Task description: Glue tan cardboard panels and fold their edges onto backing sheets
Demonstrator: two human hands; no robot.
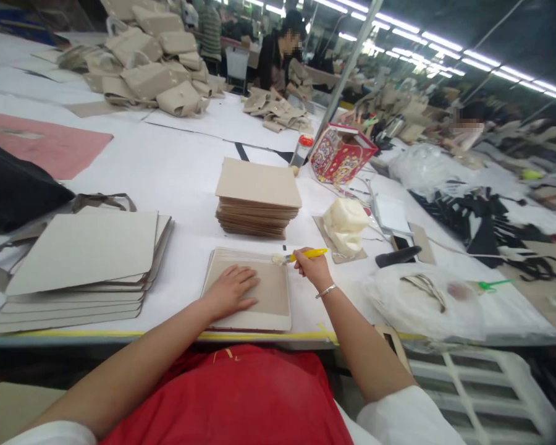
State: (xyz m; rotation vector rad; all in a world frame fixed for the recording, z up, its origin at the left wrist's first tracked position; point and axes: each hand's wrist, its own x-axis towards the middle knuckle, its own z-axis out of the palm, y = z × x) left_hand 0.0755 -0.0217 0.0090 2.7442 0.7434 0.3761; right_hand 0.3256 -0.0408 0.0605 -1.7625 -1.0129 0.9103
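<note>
My left hand [231,290] lies flat with its fingers spread on a tan board [271,287], which rests on a slightly larger light panel [278,322] near the table's front edge. A yellow-handled brush [314,253] is held in my right hand [311,267], its pale bristles over the panel's upper right edge. Behind them stands a neat stack of brown boards [258,185]. To the left, a pile of larger grey-beige panels [88,253] is fanned out unevenly.
Right of the stack sits a cream-coloured block-like container [346,221], with a black tool [398,256] and a plastic bag [426,303] nearby. Further back are a red box [340,154], a red-lidded jar [302,150], heaped beige bags [152,62] and a person [278,59].
</note>
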